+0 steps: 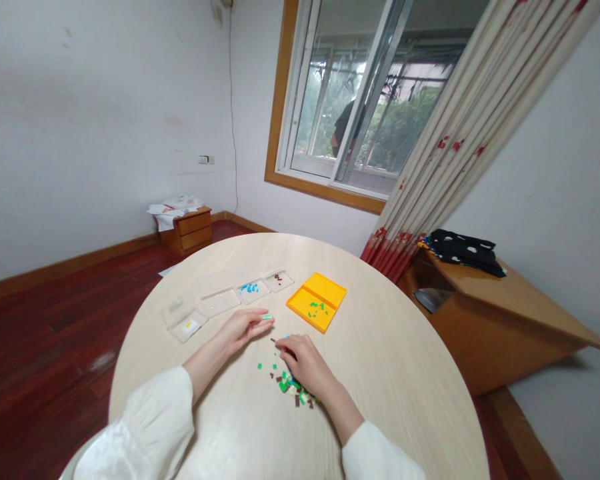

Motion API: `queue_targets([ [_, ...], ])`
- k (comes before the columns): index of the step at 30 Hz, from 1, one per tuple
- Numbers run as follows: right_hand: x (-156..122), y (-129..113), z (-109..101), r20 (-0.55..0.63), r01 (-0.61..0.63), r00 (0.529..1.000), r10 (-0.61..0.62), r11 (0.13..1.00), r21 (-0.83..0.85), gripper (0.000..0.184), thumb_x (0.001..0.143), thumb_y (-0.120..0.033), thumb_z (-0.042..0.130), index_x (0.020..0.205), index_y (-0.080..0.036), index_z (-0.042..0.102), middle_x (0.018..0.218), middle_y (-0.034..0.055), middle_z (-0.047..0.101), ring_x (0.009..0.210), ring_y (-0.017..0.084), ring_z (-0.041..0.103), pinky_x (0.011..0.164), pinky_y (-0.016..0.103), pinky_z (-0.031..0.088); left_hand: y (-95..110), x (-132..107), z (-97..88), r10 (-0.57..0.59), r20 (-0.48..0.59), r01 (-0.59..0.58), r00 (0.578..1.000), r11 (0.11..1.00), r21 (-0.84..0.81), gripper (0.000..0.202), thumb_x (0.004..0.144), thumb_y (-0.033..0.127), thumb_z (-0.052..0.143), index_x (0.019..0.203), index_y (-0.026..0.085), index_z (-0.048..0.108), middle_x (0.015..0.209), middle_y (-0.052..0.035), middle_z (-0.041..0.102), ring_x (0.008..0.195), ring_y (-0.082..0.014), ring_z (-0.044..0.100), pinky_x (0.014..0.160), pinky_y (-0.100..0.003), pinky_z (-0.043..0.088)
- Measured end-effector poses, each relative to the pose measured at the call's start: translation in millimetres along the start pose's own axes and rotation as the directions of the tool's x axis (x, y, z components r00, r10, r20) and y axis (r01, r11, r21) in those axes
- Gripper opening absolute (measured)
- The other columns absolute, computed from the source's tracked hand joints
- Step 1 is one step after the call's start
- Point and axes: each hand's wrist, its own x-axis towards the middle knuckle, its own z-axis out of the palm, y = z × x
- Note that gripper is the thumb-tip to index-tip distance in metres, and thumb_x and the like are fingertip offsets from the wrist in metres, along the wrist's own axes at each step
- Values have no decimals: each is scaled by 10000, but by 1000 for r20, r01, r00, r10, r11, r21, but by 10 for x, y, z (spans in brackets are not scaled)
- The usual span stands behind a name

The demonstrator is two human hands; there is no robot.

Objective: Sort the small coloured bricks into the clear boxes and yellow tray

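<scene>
My left hand [244, 328] is held over the middle of the table with a small green brick [267, 317] at its fingertips. Just to the right, my right hand [304, 360] is bent down over a pile of small bricks [286, 384] in green, brown, cream and blue. Its fingers are curled together, and whatever they pinch is hidden. A tiny brown brick [273, 340] lies by its fingertips. Beyond my hands, an orange open case [305, 300] has several green bricks [318, 310] in its near half.
Clear plastic trays stand in a row on the round table [240, 427]: one with blue bricks [250, 288], one with brown bricks [278, 279], and a tray [220, 302] between. A lidded clear box [185, 327] with a yellow-marked piece is at left. A wooden desk [510, 300] stands at right.
</scene>
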Motion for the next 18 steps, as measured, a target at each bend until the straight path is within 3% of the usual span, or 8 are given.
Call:
queue_targets([
  [3, 0, -5, 10, -7, 23, 1000, -23, 1000, -7, 230, 807, -82, 544, 968, -209, 647, 849, 46, 664, 830, 184, 584, 767, 309, 418, 17, -26, 20, -17, -54, 10, 998, 992, -125, 205, 740, -74, 488, 751, 90, 611, 728, -72, 683, 743, -140, 673, 804, -238, 540],
  [7, 12, -2, 57, 24, 64, 998, -63, 998, -24, 196, 794, -58, 561, 883, -199, 665, 828, 45, 653, 827, 182, 582, 769, 308, 432, 15, -14, 16, -11, -66, 3, 998, 993, -121, 131, 733, -46, 543, 738, 68, 609, 687, -94, 669, 660, -135, 662, 714, -235, 556],
  [12, 25, 6, 116, 32, 87, 996, -86, 996, -24, 199, 793, -23, 535, 765, -179, 655, 782, 41, 627, 803, 175, 568, 761, 303, 452, -17, 27, -21, -2, -32, -1, 999, 995, -104, 87, 756, 48, 563, 689, 101, 580, 570, -11, 596, 474, -70, 564, 517, -171, 510],
  [15, 28, -6, 110, 10, 104, 994, -104, 994, 17, 210, 805, -29, 501, 760, -180, 640, 773, 44, 614, 785, 176, 560, 730, 299, 465, -25, 18, -21, -37, -9, 36, 999, 995, -88, 98, 730, 53, 580, 651, 108, 564, 553, 3, 576, 468, -73, 559, 537, -189, 520],
  [18, 39, -26, 71, -134, 93, 988, -80, 992, 91, 209, 822, -54, 473, 797, -190, 630, 789, 51, 605, 798, 181, 554, 719, 302, 471, -21, -23, 6, -87, 36, 89, 996, 992, -84, 63, 715, 47, 564, 670, 81, 590, 617, -54, 627, 576, -131, 634, 647, -260, 555],
])
